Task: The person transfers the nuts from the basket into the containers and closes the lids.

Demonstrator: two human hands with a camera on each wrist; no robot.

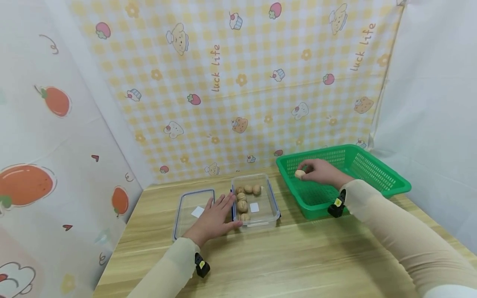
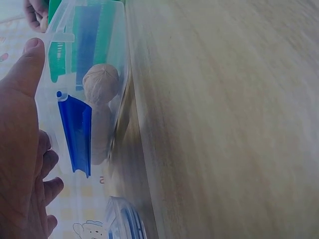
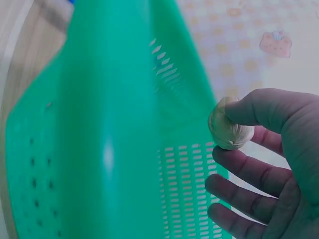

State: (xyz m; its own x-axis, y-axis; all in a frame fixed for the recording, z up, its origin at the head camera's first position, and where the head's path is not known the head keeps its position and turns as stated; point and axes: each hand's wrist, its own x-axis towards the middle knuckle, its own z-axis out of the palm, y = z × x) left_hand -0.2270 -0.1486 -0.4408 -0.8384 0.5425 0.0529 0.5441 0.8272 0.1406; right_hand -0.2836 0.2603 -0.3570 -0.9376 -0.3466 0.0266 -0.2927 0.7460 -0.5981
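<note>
A walnut (image 3: pixel 228 127) is pinched between the thumb and fingers of my right hand (image 1: pixel 321 171), held above the green basket (image 1: pixel 316 210) near its left side. My left hand (image 1: pixel 214 221) lies with fingers straight against the left side of a clear plastic box (image 1: pixel 266 209), its thumb by the front corner. Several walnuts (image 1: pixel 242 206) sit inside the box, along its left side and at the back. In the left wrist view, a walnut (image 2: pixel 100 83) shows through the clear wall, beside a blue clip (image 2: pixel 77 134) that hangs down.
A clear lid (image 1: pixel 186 209) with a blue-grey rim lies on the wooden table (image 1: pixel 283 256), left of the box and partly behind my left hand. A checked cloth (image 1: pixel 238 95) hangs behind the table, and a white sheet (image 1: pixel 439 124) borders the right side.
</note>
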